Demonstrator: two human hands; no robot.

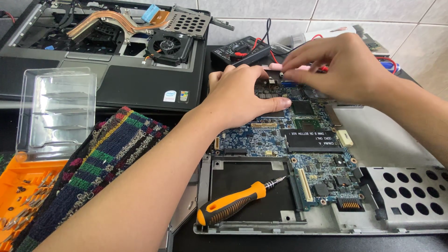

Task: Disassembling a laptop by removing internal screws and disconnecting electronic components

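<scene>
An electronics repair bench: a bare laptop motherboard (298, 140), with a screwdriver (233, 205) just below and a multimeter (240, 50) behind.

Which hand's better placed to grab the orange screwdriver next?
Left, probably. The left hand only rests flat on the circuit board, nearer the orange screwdriver; the right hand is pinching a pink tool.

Two hands: left hand (242, 95), right hand (333, 65). One blue motherboard (298, 149) in one grey chassis tray (387, 140). One orange-handled screwdriver (235, 204). One second opened laptop base (112, 51), with one round fan (169, 45) and one copper heat pipe (109, 21). One orange bit case (21, 186) with one clear lid (56, 109). One striped cloth (107, 158). One black multimeter (238, 51).
</scene>
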